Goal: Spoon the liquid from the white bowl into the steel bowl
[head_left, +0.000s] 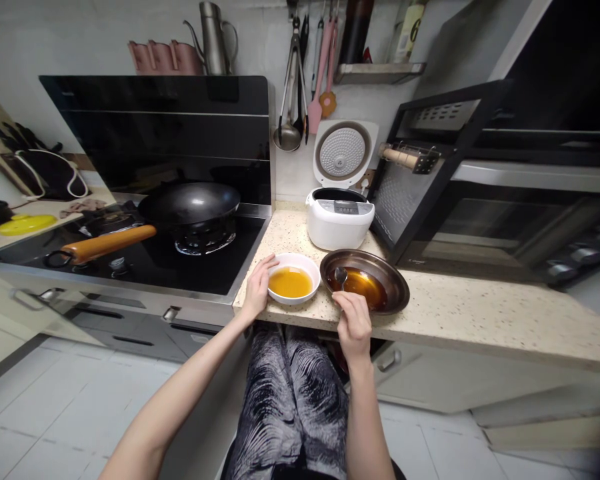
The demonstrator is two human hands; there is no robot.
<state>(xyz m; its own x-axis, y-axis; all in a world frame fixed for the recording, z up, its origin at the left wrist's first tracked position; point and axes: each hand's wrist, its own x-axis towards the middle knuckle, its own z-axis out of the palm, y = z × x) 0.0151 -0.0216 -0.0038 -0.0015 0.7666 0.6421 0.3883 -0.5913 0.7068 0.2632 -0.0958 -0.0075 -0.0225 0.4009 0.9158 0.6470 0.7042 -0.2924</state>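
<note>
My left hand [259, 288] grips the left side of a white bowl [315, 288], thumb and fingers at its rim. Amber-yellow liquid [290, 283] fills much of that bowl. To its right is a wide dark metal bowl [399, 291], with darker brown-amber liquid [367, 288] in it. My right hand [354, 322] is closed on a small metal spoon [341, 275] at the near left rim of the metal bowl. The spoon's head is over this bowl; most of its handle is hidden by my fingers. Both bowls stand on the speckled counter near its front edge.
A white rice cooker [340, 223] stands behind the bowls, lid raised. On the left, a black wok [193, 203] sits on the gas stove [220, 267], its wooden handle [110, 245] pointing toward the front left. A black rack with an oven [505, 223] stands right. Utensils [293, 87] hang above.
</note>
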